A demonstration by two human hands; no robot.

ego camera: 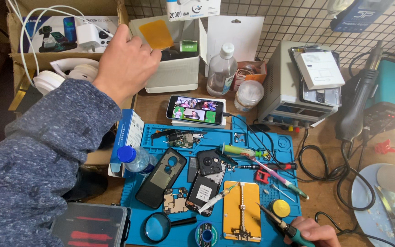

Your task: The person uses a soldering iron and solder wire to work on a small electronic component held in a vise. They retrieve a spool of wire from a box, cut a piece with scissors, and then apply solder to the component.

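The left hand [123, 61] reaches to the counter's far left corner, its fingertips pinching a flat orange square [156, 34] over the open white box [175, 68]. The right hand [314, 232] sits at the near edge, closed around a green-handled soldering iron [283, 225] (tip pointing up-left) just beside the yellow board holder [241, 209] on the blue mat [280, 183]. The 2 hands are well apart, diagonally across the counter.

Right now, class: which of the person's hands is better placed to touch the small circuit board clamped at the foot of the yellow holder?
Probably the right hand: it holds the soldering iron beside the yellow holder. The left hand is up at the white box.
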